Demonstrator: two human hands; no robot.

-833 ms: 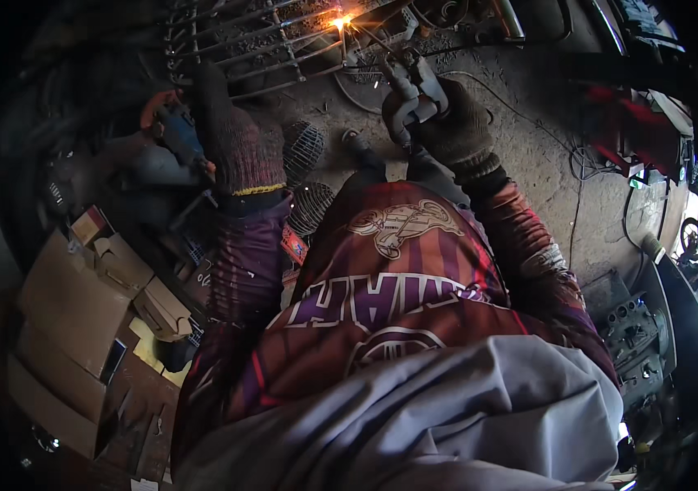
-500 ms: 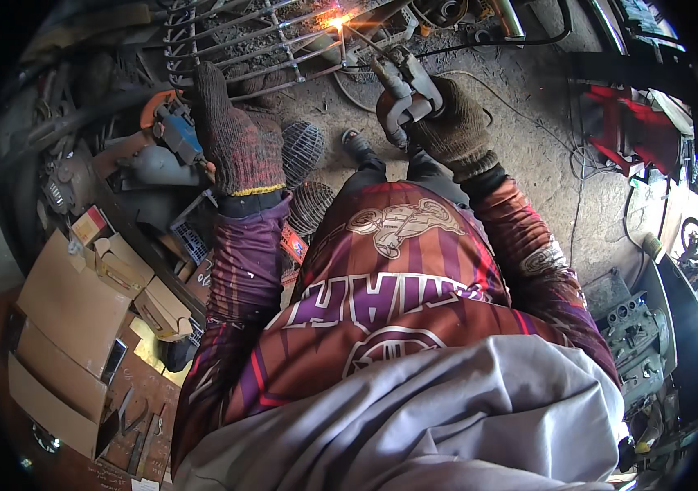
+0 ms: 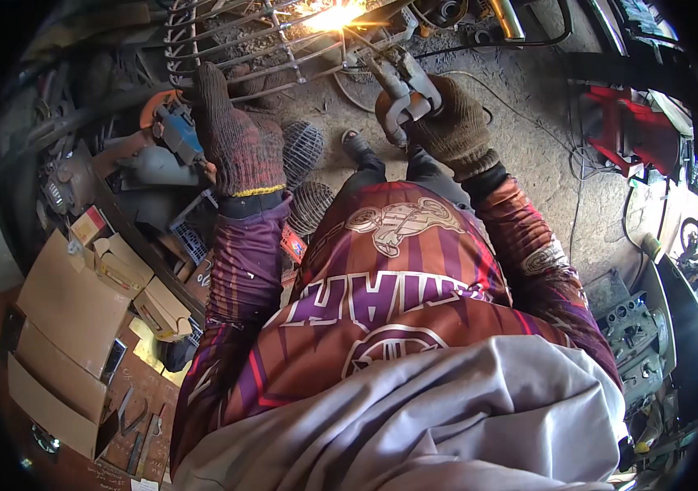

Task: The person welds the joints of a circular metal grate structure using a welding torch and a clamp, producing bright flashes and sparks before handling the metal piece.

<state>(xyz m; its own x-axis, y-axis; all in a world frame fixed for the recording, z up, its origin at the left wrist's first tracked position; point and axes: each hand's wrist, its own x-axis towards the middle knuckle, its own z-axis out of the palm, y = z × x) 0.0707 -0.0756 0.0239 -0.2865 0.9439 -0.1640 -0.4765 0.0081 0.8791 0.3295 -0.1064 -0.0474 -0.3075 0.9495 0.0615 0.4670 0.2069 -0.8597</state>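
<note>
My right hand [image 3: 457, 131], in a brown knit work glove, is closed around a metal welding electrode holder [image 3: 406, 92]. A thin rod reaches from the holder's jaws toward the corner of a metal bar rack [image 3: 301, 78], where a bright welding arc [image 3: 336, 16] glows and throws sparks. The glare hides the rod's tip and the joint. My left hand [image 3: 244, 151], in a dark red and grey knit glove with a yellow cuff edge, is closed on the rack's near bar, fingers partly hidden behind it. Beyond the bars, dark debris lies on the floor.
Left of my left hand lies a blue angle grinder [image 3: 179, 135] with an orange guard. Round wire grilles [image 3: 303, 143] are by my feet. Cardboard boxes [image 3: 67, 327] stand lower left. A cable [image 3: 529, 116] crosses the concrete floor; an engine part [image 3: 637, 334] sits at right.
The arc has grown much brighter and wider, with more sparks. Both hands stay nearly in place, still holding the rack and the electrode holder.
</note>
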